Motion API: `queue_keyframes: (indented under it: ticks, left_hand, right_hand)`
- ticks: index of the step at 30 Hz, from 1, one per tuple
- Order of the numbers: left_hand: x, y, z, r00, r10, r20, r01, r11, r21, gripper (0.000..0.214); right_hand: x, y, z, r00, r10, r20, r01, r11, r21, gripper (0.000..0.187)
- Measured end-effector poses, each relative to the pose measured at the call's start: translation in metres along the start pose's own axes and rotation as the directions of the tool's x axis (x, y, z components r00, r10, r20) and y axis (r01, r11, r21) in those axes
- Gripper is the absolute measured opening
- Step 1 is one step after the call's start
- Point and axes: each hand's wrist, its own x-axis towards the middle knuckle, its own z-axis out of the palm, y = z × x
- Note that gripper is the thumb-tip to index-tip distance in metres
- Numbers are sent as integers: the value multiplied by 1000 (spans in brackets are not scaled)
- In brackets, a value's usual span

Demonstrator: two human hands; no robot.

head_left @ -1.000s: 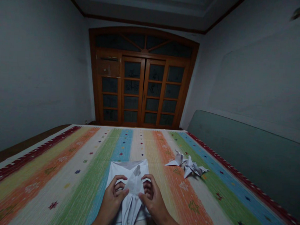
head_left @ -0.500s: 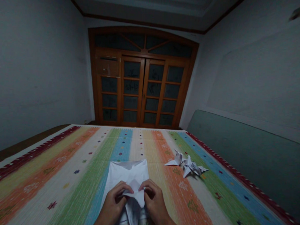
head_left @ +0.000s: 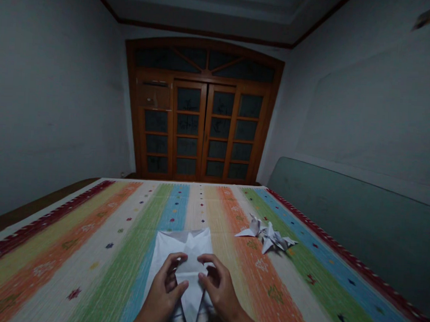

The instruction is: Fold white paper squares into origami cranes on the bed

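Observation:
A folded piece of white paper (head_left: 192,295) sits between my hands, long and tapering to a point toward me, with a crease across its upper part. My left hand (head_left: 162,291) curls at its left edge, thumb and fingertips on the paper. Opposite it, my right hand (head_left: 221,289) holds the right edge with the thumb on the front face and fingers curled above. Beneath them lies larger white paper (head_left: 164,249), its far edge slightly raised. My hands cover part of it.
Folded paper figures with pointed wings (head_left: 274,239) lie in a cluster to the right. A striped, patterned cloth (head_left: 125,252) covers the table. Beyond the table are wooden glazed doors (head_left: 205,132), and a pale green panel (head_left: 341,204) stands along the right side.
The small folded flap between my fingers has flattened, and the paper now shows a broad face with a crease. My fingertips have spread slightly apart along its edges.

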Motion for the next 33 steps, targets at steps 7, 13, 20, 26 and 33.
queue_keyframes:
  ticks: [7,13,20,26,33]
  left_hand:
    - [0,6,-1,999,25,28,-26,999,21,45]
    - [-2,11,2,993,-5,119,6,1000,-8,36]
    - [-6,24,2,993,88,73,-101,976,194,16]
    - [-8,38,3,993,114,11,-114,990,77,15]
    - [-5,46,4,997,49,67,-42,994,-100,25]
  right_hand:
    - [1,0,7,991,129,-19,-124,976,179,39]
    - [4,-3,5,989,99,-110,-84,988,129,18]
    - [2,-26,2,984,-86,-155,90,996,20,10]
    - [2,-38,1,982,-149,-116,150,989,5,10]
    - [12,-47,-1,995,-91,44,82,980,182,18]
